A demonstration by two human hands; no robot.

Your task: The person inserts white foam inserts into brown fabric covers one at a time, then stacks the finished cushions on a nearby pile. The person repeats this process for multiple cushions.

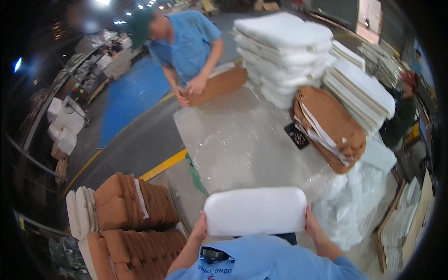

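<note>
The big gray table [233, 149] has a shiny top, and behind it the floor has one blue patch [128, 98]. One white pad [255, 212] is at the table's near edge, its two ends pinched by the left hand [200, 227] and right hand [313, 222]. One co-worker [191, 39] touches one brown pad [221, 87] near the far left corner. One tall white pile [282, 35] stands by the far right corner. One brown pile [333, 123], maybe many covers, lies along the right edge.
</note>
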